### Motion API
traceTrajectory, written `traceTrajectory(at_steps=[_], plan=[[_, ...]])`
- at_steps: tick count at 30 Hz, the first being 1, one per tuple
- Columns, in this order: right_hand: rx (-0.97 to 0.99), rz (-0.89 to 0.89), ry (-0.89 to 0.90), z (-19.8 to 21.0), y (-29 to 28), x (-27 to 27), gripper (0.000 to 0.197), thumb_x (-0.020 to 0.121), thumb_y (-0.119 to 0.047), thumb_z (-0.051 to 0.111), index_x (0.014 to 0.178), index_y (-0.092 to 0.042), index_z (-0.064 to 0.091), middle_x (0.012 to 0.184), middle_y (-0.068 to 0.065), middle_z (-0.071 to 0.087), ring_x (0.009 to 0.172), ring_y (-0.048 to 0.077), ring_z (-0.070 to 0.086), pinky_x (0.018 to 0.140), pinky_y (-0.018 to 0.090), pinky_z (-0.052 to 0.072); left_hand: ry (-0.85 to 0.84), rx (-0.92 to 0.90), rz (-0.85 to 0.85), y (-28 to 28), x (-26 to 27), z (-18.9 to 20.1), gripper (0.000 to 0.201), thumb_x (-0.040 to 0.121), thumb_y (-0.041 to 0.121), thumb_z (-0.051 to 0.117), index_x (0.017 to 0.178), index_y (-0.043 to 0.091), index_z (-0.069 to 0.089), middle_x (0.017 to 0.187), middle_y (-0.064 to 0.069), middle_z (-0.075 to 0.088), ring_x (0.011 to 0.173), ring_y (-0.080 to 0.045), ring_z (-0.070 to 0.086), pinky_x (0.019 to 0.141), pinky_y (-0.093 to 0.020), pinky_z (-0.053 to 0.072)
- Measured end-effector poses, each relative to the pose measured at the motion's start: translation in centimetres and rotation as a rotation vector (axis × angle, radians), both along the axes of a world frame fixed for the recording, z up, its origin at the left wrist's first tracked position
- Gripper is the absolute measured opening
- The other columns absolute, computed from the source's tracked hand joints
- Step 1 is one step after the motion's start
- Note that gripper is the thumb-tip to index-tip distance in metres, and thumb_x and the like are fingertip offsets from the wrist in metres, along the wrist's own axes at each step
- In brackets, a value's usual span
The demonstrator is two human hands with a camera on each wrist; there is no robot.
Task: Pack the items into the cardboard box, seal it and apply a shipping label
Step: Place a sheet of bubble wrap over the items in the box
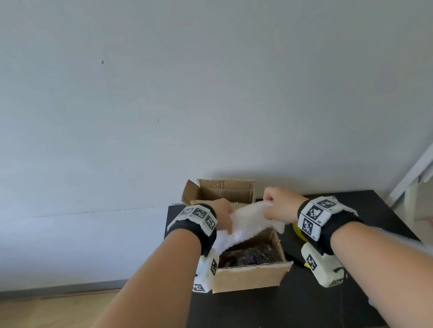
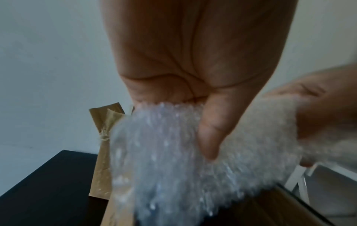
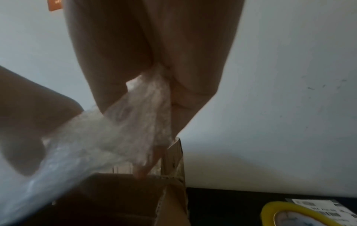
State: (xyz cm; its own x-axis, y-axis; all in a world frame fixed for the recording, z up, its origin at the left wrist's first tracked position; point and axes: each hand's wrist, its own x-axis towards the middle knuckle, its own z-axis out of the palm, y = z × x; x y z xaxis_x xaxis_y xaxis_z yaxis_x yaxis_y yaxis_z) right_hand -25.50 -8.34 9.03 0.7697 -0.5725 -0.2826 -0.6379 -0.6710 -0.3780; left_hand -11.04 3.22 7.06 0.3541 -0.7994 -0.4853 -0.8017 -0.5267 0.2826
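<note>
An open cardboard box (image 1: pixel 251 278) stands on a black table (image 1: pixel 378 215), its flaps up at the back. A dark item (image 1: pixel 250 256) lies inside it. Over the box both hands hold a sheet of clear bubble wrap (image 1: pixel 246 217). My left hand (image 1: pixel 224 214) grips the sheet's left end; in the left wrist view the thumb (image 2: pixel 210 137) presses on the bubble wrap (image 2: pixel 173 160). My right hand (image 1: pixel 278 205) pinches the right end, and in the right wrist view the bubble wrap (image 3: pixel 123 134) runs out from between the curled fingers (image 3: pixel 185 85).
A yellow roll of tape (image 3: pixel 301 214) and a printed shipping label (image 3: pixel 316 204) lie on the table right of the box (image 3: pixel 173 183). A white wall stands close behind. A white frame (image 1: pixel 421 168) leans at the far right. Wooden floor (image 1: pixel 43 321) lies to the left.
</note>
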Motion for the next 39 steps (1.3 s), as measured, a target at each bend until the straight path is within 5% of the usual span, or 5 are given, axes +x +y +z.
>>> traceTrajectory(at_steps=[3,11,22,30,39], plan=[[0.042,0.047,0.109,-0.8,0.7,1.0,0.023,0.087,-0.013,0.06,0.109,-0.014,0.057,0.094,0.0,0.055,0.074,0.012,0.053,0.056,0.021,0.042,-0.147,0.009,-0.065,-0.3,0.3,-1.4,0.044,0.088,0.025,0.062,0.129,0.014,0.054,0.123,-0.007,0.061,0.112,-0.027,0.058,0.089,-0.035,0.05],[-0.207,0.239,0.589,-3.6,2.6,3.0,0.032,0.088,-0.017,0.063,0.118,-0.007,0.059,0.115,0.009,0.064,0.105,0.026,0.063,0.079,0.031,0.046,-0.293,0.108,-0.218,-0.2,0.1,-1.9,0.019,0.078,0.022,0.073,0.082,0.017,0.055,0.084,-0.003,0.061,0.083,-0.024,0.06,0.082,-0.033,0.053],[-0.551,0.36,0.437,-5.4,2.0,0.7,0.038,0.096,-0.016,0.048,0.131,-0.013,0.035,0.107,0.008,0.064,0.093,0.027,0.064,0.068,0.034,0.043,-0.397,0.035,-0.227,0.1,-1.1,-4.0,0.038,0.089,0.007,0.059,0.125,0.005,0.047,0.114,-0.013,0.063,0.105,-0.031,0.06,0.08,-0.037,0.05],[-0.749,0.706,0.455,-5.6,1.1,2.4,0.025,0.091,-0.014,0.057,0.114,-0.014,0.064,0.12,0.005,0.048,0.112,0.025,0.043,0.073,0.033,0.033,-0.542,-0.058,-0.327,-0.2,-1.8,-4.6,0.033,0.087,0.008,0.062,0.118,0.01,0.051,0.113,-0.007,0.057,0.103,-0.026,0.058,0.072,-0.032,0.043],[-0.547,0.573,0.341,-7.1,-0.1,2.0,0.025,0.09,-0.008,0.053,0.113,-0.012,0.044,0.096,0.005,0.067,0.084,0.028,0.067,0.065,0.036,0.046,-0.455,-0.015,-0.183,-0.4,-2.0,-5.3,0.035,0.082,-0.001,0.065,0.112,0.009,0.049,0.114,-0.01,0.055,0.101,-0.03,0.059,0.072,-0.034,0.047]])
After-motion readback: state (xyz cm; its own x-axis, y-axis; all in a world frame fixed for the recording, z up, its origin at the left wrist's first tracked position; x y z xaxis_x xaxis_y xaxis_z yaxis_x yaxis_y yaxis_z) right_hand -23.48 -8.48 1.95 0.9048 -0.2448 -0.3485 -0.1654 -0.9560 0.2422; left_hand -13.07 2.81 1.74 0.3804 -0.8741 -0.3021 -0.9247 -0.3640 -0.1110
